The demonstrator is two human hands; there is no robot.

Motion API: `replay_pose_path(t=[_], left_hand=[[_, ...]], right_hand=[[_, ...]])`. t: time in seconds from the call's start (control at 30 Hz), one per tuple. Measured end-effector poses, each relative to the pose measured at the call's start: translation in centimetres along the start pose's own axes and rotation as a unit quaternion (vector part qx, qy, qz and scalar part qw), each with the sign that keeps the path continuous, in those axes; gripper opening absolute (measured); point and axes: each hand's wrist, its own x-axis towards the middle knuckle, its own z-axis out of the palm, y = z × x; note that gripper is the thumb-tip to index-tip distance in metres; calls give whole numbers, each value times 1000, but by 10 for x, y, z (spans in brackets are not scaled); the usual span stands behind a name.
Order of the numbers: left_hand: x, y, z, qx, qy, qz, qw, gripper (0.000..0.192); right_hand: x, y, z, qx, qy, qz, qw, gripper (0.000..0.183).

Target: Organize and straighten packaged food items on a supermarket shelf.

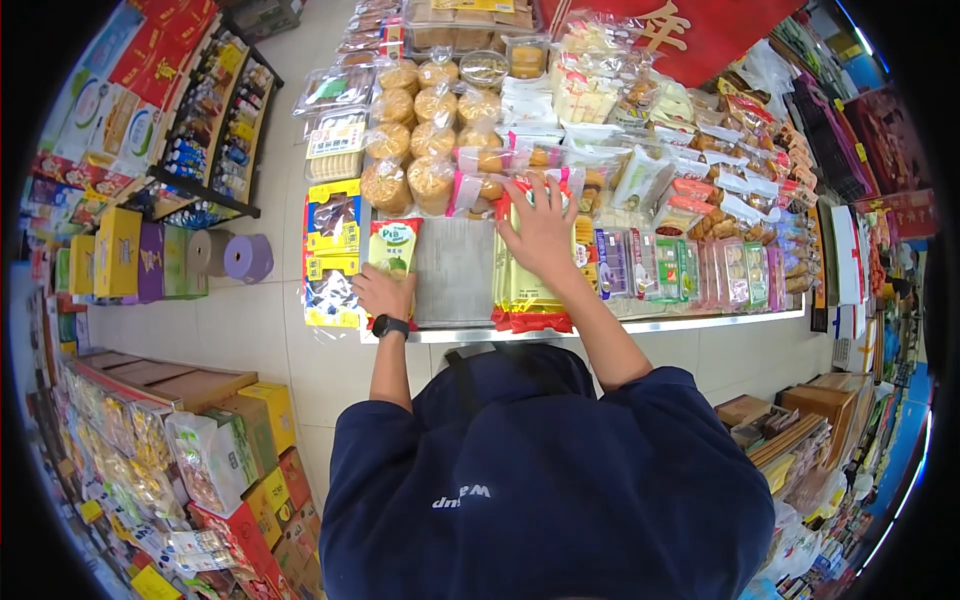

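My left hand point(385, 291), with a dark watch on the wrist, grips the near half of a pale green snack packet point(393, 241) with red ends. The thumb lies on its right side and the fingers on its left. My right hand point(541, 229) rests with fingers spread over a pile of similar green, red and yellow packets point(534, 301) at the display table's front edge. How many lie in the pile is hidden. A grey lining point(453, 270) shows between the two hands. Left of my left hand lie yellow and blue snack bags point(332, 281).
Bagged round pastries point(431, 184) stand in rows behind my hands. Boxed snacks point(667, 268) and wrapped breads point(724, 214) fill the table's right side. A bright metal strip point(705, 322) edges the front. A bottle rack point(217, 127) and cartons point(266, 495) flank the tiled floor at left.
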Motion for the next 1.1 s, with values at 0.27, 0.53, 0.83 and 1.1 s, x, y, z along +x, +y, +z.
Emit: replay_pose_path(t=[0.27,0.53,0.83,1.1], left_hand=[[6,12,18,-26,35,16,999,94],[-62,50,-15,-334,-106,152,924,65],[-89,109,-75,-617,-435,45,654,46],[-60,60,-88,-595,-406,-18,693,41]], right_hand=[[-3,3,0,21,-5,6,1000,58],[-36,57,-41,302,61,165,937,62],[-76,-1,-68,375,-86,194,902,68],[-72,-28,-56,396,-108,130,903,77]])
